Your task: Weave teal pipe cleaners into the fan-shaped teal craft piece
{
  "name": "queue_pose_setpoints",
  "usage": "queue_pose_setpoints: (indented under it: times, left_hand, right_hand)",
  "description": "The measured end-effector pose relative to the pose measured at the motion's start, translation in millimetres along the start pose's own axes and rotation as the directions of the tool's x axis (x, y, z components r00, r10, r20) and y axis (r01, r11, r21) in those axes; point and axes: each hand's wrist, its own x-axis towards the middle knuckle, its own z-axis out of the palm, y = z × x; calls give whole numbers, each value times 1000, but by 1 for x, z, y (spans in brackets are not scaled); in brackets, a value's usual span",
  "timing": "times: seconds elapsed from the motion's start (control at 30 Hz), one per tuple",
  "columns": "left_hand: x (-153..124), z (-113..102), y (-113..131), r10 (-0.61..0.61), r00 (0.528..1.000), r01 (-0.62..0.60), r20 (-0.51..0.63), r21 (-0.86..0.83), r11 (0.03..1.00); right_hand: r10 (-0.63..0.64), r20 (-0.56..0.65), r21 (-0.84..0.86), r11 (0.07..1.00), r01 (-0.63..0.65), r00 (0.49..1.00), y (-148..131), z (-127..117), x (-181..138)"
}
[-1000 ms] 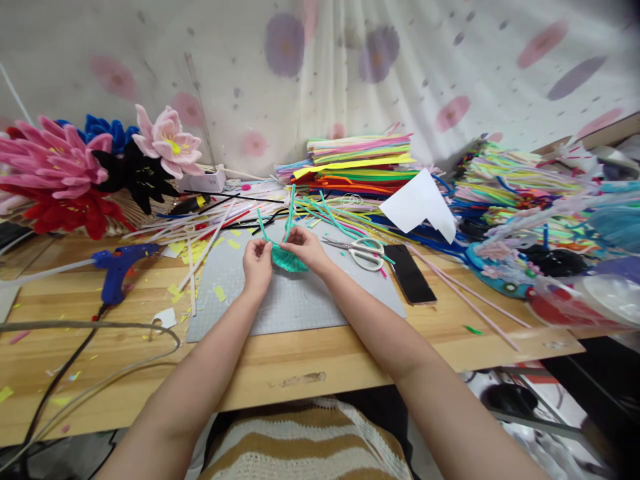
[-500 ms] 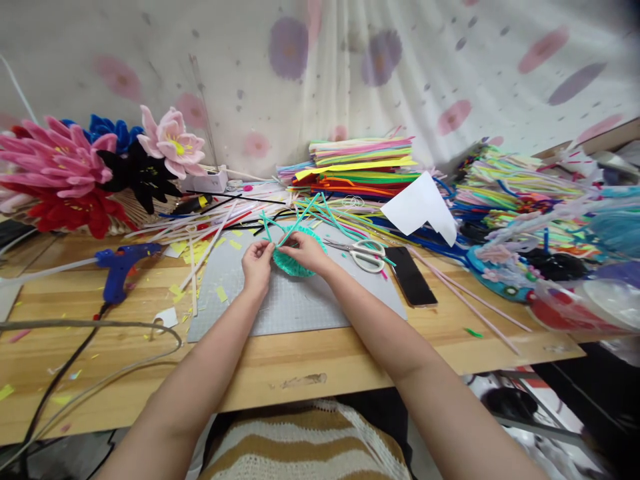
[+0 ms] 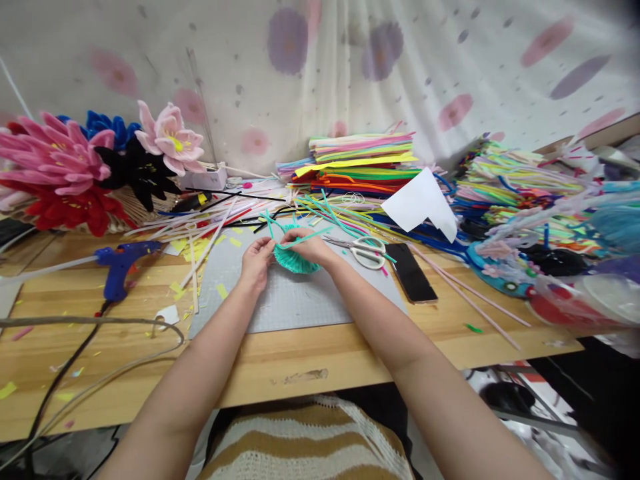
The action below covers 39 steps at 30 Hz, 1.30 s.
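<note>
A round teal piece built from fuzzy pipe cleaners (image 3: 299,262) is held over the grey cutting mat (image 3: 320,310). My left hand (image 3: 257,260) pinches its left edge, where loose teal stems stick up. Across the top of the piece, my right hand (image 3: 306,245) is closed on a teal pipe cleaner (image 3: 320,234) that points out to the right past the knuckles. The fingertips of both hands are close together, and my right hand hides part of the piece. White-handled scissors (image 3: 367,252) lie on the mat just to the right.
A black phone (image 3: 414,273) lies right of the mat. Bundled pipe cleaners (image 3: 360,160) and folded white paper (image 3: 421,205) are behind. At left are a blue glue gun (image 3: 120,267), a cable (image 3: 100,323) and pipe-cleaner flowers (image 3: 55,157). Yellow scraps litter the table.
The teal stem at my right hand has swung from pointing up and away to lying nearly flat toward the right. My right hand has turned slightly; my left stays at the piece's edge.
</note>
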Motion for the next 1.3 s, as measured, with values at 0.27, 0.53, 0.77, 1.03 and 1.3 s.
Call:
queue_pose_setpoints:
  times: [0.27, 0.53, 0.77, 1.03, 1.3]
  left_hand:
    - [-7, 7, -3, 189, 980, -196, 59, 167, 966]
    - [1, 15, -23, 350, 934, -286, -74, 432, 855]
    - [5, 6, -23, 401, 911, -304, -98, 498, 812]
    - [4, -4, -17, 186, 983, -173, -11, 314, 934]
    - [-6, 7, -9, 43, 999, -43, -1, 62, 997]
  right_hand:
    - [-36, -114, -214, 977, 11, 993, 0, 3, -2]
    - [-83, -126, -324, 945, 38, 989, 2, 12, -7]
    - [-113, -221, -288, 956, 45, 969, 3, 13, -6]
    - [-99, -225, -236, 971, 44, 969, 6, 9, -8]
    - [-83, -202, -168, 985, 49, 976, 10, 3, -11]
